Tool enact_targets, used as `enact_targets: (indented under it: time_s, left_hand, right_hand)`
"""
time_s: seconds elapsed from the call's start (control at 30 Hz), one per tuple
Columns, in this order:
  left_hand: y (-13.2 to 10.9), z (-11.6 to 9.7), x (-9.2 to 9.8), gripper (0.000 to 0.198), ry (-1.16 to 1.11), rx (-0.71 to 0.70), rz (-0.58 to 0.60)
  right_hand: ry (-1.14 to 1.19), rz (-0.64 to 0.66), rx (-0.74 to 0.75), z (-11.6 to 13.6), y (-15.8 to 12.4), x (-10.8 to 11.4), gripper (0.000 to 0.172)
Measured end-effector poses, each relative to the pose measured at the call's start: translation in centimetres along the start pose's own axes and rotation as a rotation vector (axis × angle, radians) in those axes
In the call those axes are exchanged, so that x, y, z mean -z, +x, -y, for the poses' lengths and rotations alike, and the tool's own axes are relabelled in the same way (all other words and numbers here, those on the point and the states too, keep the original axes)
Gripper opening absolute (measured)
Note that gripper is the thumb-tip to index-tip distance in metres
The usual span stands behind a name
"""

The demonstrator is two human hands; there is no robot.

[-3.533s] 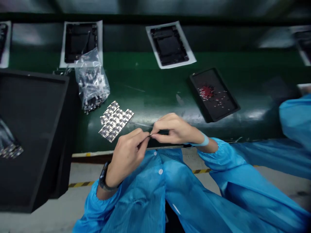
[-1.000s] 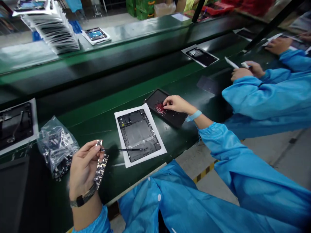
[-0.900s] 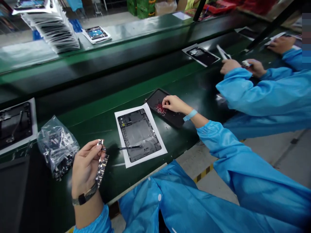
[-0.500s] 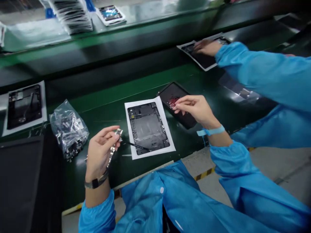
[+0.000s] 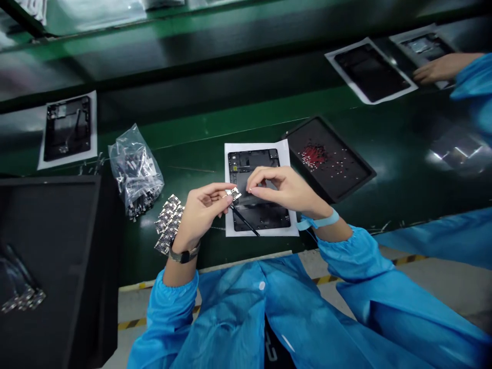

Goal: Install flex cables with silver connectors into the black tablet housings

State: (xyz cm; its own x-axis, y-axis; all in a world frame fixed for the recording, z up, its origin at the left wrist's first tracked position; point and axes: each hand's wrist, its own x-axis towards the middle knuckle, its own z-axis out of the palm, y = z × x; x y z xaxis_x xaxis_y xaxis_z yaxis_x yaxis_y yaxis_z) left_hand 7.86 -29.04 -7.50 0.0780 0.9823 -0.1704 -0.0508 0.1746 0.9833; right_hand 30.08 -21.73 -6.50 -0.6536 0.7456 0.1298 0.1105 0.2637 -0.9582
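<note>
Right hand (image 5: 286, 189) has moved over the tablet frame (image 5: 261, 218), hold unclear; left hand (image 5: 200, 215) pinches a circuit board (image 5: 232, 193).

A blue smock (image 5: 230, 318) with gathered cuffs (image 5: 169, 302), a dark left wristband (image 5: 185, 254), a pale blue right strap (image 5: 320, 221).

A small board (image 5: 232, 193) is held in the left hand (image 5: 202, 215), with a strip of boards (image 5: 169, 224) and a plastic bag (image 5: 134, 171) to its left. Beneath the right hand (image 5: 288, 190), a tablet frame (image 5: 265, 218) is laid on a paper sheet (image 5: 283, 164); a tray (image 5: 348, 171) is placed to that hand's right on the surface (image 5: 403, 148).
</note>
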Motion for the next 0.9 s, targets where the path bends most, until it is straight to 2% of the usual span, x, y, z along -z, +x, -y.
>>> enact_targets:
  time_s: [0.13, 0.27, 0.63, 0.9]
  left_hand:
    - [0.0, -0.1, -0.1, 0.029, 0.011, -0.002, 0.009]
    - [0.0, -0.1, 0.0, 0.027, 0.027, -0.015, 0.004]
    - [0.1, 0.2, -0.1, 0.019, 0.124, -0.038, -0.005]
    - [0.0, 0.6, 0.0, 0.018, 0.154, -0.048, 0.034]
  right_hand:
    - [0.084, 0.032, -0.112, -0.4, 0.3, -0.8, 0.011]
    - [0.082, 0.056, -0.143, -0.4, 0.4, -1.2, 0.013]
    - [-0.146, 0.075, 0.011, -0.8, 0.0, -1.1, 0.008]
    - [-0.157, 0.15, 0.003, -0.6, -0.1, -0.6, 0.012]
